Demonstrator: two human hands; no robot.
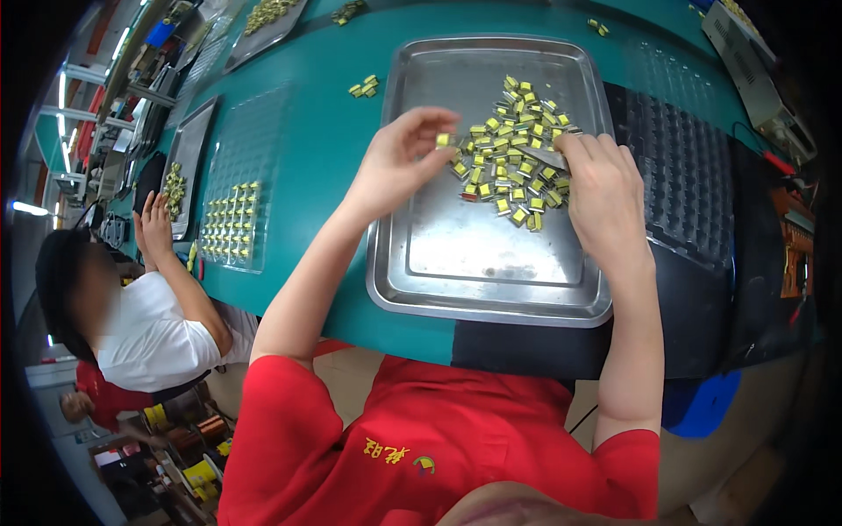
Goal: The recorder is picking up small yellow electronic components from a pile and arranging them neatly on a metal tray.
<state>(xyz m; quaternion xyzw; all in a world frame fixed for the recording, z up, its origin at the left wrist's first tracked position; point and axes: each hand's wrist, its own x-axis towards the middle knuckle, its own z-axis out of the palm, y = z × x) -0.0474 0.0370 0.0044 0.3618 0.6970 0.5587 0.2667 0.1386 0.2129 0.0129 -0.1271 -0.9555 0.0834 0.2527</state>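
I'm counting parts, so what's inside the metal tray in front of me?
The metal tray holds a pile of small yellow components. Its near half is bare. The right hand covers the pile's right edge, so parts there are hidden.

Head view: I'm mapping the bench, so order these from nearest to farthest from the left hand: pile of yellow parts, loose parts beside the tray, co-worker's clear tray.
From the left hand:
1. Pile of yellow parts, right.
2. Loose parts, above-left.
3. Co-worker's clear tray, far left.

1 steel tray (456, 289), 1 heap of yellow parts (513, 145), 2 clear blister trays (241, 167), 2 working hands (399, 167)
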